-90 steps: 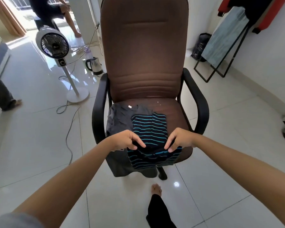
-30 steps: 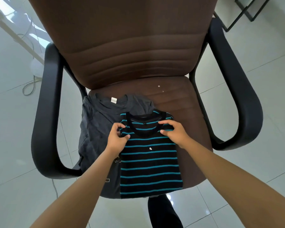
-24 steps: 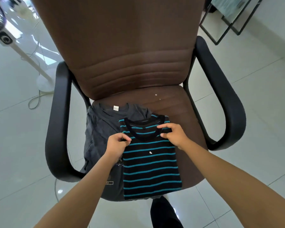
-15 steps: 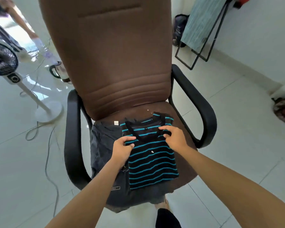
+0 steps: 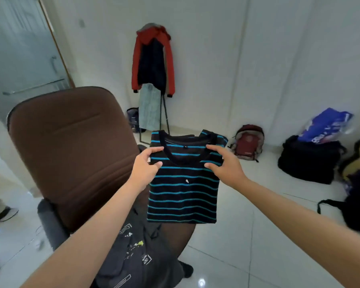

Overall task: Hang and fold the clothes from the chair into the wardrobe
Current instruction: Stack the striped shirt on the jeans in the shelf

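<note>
Both hands are gripping the folded black T-shirt with turquoise stripes (image 5: 183,183) at its neckline: the left hand (image 5: 144,169) is pinching the left shoulder edge and the right hand (image 5: 224,165) is clasping the right one, thumbs in front. The shirt is hanging clear in the air, above the front of the brown padded office chair (image 5: 71,150), while a dark grey printed T-shirt (image 5: 133,256) is lying on the seat below. The step in hand looks like carrying the folded shirt off to the wardrobe, which is not in view. The next move calls for keeping the fold intact and finding the wardrobe shelf.
</note>
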Demonstrator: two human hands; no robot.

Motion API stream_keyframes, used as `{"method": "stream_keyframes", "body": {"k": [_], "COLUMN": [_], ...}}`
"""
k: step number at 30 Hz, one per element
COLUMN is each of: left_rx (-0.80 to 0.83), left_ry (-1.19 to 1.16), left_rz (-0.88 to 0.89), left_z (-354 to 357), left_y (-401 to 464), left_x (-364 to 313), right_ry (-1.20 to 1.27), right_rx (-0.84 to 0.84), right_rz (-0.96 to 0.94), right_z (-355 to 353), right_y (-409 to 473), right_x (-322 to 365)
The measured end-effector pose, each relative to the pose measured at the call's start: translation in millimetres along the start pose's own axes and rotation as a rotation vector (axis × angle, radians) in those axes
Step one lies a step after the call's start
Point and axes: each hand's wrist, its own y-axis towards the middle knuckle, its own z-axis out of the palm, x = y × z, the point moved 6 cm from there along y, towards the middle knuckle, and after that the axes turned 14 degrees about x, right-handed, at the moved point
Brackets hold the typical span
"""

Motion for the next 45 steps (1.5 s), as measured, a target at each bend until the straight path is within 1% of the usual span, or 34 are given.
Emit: {"method": "stream_keyframes", "body": {"k": [3,6,11,16,22,27,32,34,37,40,43,45], "left_rx": [0.176,0.343,0.639,0.945,1.194,1.444,1.752,1.842,1.928,2.003,1.99,1.982], "left_ry": [-0.046,-0.082,-0.188,-0.22,-0.273,-0.395,-0.492,-0.5,-0.532,-0.577,-0.594,-0.604], "left_rz": [0.151,0.302,0.47,0.593,0.705,0.782,0.777,0.799,0.838,0.9,0.959,0.961], "left_z": [64,143,287,427,546,615,666,678,691,702,719,733], "left_y": [14,15,-25,-107,-230,-318,-395,-421,-454,-485,-513,-531], "left_x": [-69,-137,-234,-307,-370,-415,-453,-470,-498,-526,-555,-571], "right_ry": [-0.031,-0.094,-0.272,-0.375,-0.559,-0.636,-0.7,-0.734,-0.802,-0.827,-0.881,-0.894], "right_rx": [-0.178,-0.357,-0.654,-0.936,-1.242,-1.425,-1.508,-1.517,-1.559,-1.62,-1.68,-1.721], "right_rz": [-0.001,0.027,0.14,0.307,0.507,0.623,0.82,0.914,1.055,1.099,1.14,1.17], "right_z": [-85,-161,-250,-293,-299,-290,-285,-287,-291,-294,-301,-307], "right_y": [-70,-156,-321,-492,-662,-765,-841,-867,-901,-923,-946,-964], "right_x": [13,24,45,68,108,144,184,202,235,266,291,301]}}
